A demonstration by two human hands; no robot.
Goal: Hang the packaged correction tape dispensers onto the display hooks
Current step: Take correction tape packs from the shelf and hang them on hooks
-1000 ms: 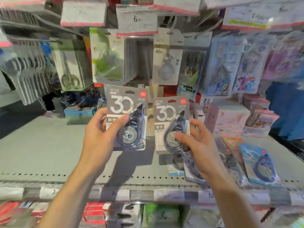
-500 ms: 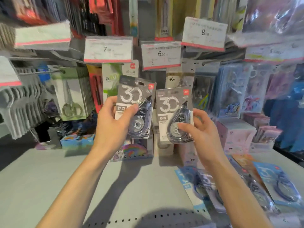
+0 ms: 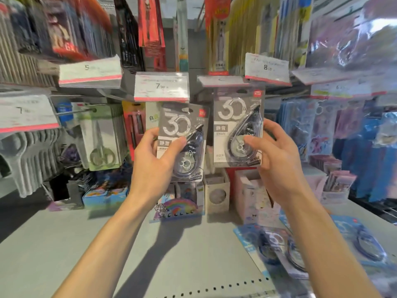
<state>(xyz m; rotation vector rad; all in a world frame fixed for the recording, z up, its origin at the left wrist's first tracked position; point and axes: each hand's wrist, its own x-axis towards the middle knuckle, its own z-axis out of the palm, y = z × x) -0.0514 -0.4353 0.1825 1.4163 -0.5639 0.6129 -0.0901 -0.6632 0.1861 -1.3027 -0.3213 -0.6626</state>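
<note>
My left hand [image 3: 153,160] grips a grey packaged correction tape dispenser [image 3: 182,134], tilted slightly, just below the 7.90 price tag [image 3: 161,86]. My right hand [image 3: 277,157] holds a second grey pack [image 3: 236,121] upright, thumb on its blister. The top of that pack, with its hang hole, sits right under a tilted price tag [image 3: 223,81]; the hook itself is hidden behind the tags. Several blue correction tape packs [image 3: 272,244] lie flat on the shelf at the lower right.
Packaged scissors [image 3: 101,138] hang at the left, sticker packs [image 3: 300,127] at the right. Small boxes [image 3: 217,194] and a rainbow pack [image 3: 178,208] stand at the back of the grey shelf [image 3: 64,244]. Price tags and hanging goods crowd the upper rows.
Both hands have lifted their packs upward toward the hook row. The right pack rose higher, up to the price tag; the view tilted up.
</note>
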